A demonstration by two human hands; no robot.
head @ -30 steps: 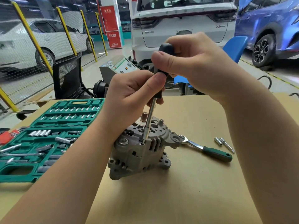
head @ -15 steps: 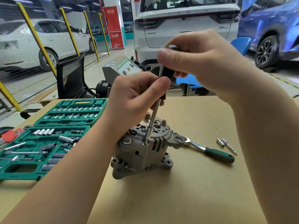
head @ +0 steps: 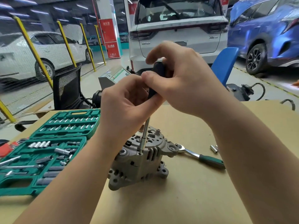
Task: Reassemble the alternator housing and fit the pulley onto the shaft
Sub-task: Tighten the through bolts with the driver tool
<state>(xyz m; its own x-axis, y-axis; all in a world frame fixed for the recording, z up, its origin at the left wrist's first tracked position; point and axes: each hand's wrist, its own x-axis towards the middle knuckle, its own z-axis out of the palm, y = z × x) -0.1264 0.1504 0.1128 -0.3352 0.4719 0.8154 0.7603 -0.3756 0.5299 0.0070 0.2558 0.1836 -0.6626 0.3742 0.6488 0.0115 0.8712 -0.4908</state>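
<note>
The grey alternator housing (head: pixel 137 165) stands on the cardboard-covered table (head: pixel 186 199), its shaft end up and partly hidden behind my left hand. A black-handled screwdriver (head: pixel 144 138) stands nearly upright, its socket tip on a bolt at the housing's top edge. My right hand (head: pixel 182 78) grips the black handle from above. Just below it, my left hand (head: pixel 127 104) pinches the lower handle and the top of the shaft. No pulley is in view.
An open green socket set case (head: pixel 48 151) lies at the left. A green-handled ratchet (head: pixel 202 156) lies right of the alternator, with small sockets (head: pixel 213 148) beyond it. A black chair (head: pixel 68 89), a blue chair (head: pixel 224 65) and parked cars stand behind the table.
My right hand has turned on the handle and its fingers have shifted. The screwdriver tip stays on the same bolt, and the left hand keeps its hold.
</note>
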